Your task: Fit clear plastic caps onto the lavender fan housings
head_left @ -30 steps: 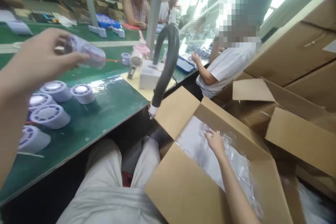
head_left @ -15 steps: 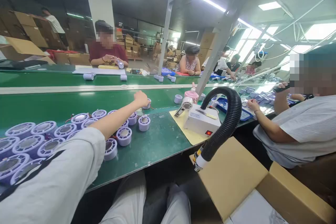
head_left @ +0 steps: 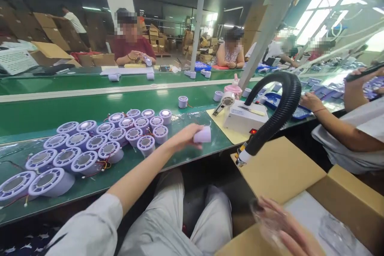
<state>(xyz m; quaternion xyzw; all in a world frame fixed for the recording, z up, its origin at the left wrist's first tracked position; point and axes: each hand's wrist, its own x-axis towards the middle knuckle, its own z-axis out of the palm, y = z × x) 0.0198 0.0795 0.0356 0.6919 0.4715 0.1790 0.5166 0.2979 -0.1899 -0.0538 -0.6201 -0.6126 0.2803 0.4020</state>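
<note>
My left hand reaches out over the near edge of the green conveyor table and is closed around a small lilac round part. Left of it, several lilac round parts with mesh tops and thin wires stand in rows on the table. My right hand is at the bottom right over an open cardboard box. It is blurred, and a piece of clear plastic film shows against its fingers. White sheets and more clear film lie inside the box.
A black corrugated hose arcs from a white box-shaped device on a yellow mat. A person in a white shirt sits close on the right. Other people work across the belt, with cardboard boxes stacked behind them.
My left hand drew back from the far parts to the table's near edge, now gripping a lilac part. My right hand has come into view over the box. The camera turned back from the box.
</note>
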